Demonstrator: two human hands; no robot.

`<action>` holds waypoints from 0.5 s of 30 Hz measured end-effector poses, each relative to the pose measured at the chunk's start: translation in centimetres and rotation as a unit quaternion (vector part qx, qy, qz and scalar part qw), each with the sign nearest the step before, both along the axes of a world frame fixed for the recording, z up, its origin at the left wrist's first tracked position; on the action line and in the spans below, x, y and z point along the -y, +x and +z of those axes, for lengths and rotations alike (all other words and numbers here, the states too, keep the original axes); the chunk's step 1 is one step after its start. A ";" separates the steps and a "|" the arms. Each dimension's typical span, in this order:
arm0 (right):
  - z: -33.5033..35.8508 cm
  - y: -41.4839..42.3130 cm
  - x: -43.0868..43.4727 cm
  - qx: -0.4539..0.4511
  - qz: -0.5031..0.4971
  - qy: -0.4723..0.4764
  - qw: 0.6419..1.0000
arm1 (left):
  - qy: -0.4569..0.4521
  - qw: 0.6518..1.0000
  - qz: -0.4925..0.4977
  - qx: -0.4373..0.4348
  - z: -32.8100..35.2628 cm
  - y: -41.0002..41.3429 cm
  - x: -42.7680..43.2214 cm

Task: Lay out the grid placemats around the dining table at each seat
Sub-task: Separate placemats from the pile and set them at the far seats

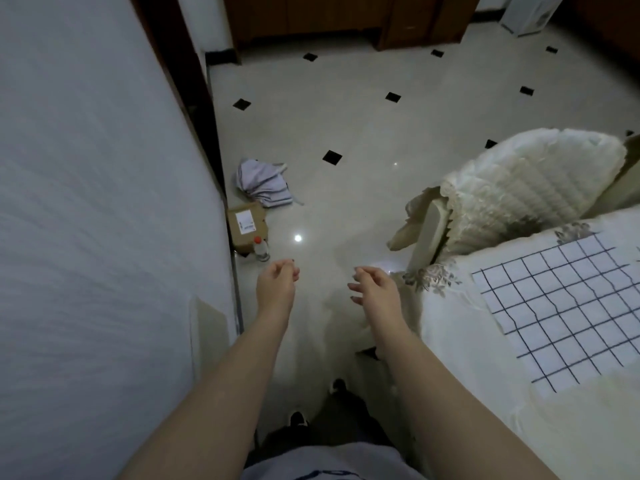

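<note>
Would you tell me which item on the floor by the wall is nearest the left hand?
The red-capped bottle: it stands just beyond the left hand; the cardboard box and cloth bundle lie farther.

Dim, cool and grey throughout. Small hard glints of reflected light on the glossy pale tiled floor with black diamond insets (346, 133). Smeared by motion blur along the white textured wall (104, 202) at left. Bowed by wide-angle distortion toward the edges, with wavy lines across the white grid-printed placemat (561, 306). Deep shadow at the bottom.
</note>
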State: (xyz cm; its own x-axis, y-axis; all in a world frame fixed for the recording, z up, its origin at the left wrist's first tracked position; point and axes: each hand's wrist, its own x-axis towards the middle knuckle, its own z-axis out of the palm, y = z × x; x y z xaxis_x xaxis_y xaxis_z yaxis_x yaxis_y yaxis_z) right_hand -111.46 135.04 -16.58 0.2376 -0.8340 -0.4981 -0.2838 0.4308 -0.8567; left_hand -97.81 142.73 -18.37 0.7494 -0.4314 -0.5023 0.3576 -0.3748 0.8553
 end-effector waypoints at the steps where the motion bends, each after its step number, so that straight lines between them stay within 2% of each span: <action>1: -0.3 0.7 0.9 -0.001 -0.005 0.006 1.000 | 0.001 1.000 0.003 -0.006 -0.3 0.9 0.7; 8: -2.4 9.0 9.5 -0.009 -0.004 0.018 1.000 | -0.003 1.000 0.001 -0.018 -2.3 8.1 7.7; 15: -2.2 19.5 22.9 0.000 0.016 0.008 1.000 | 0.011 1.000 -0.018 -0.012 -1.1 18.0 21.6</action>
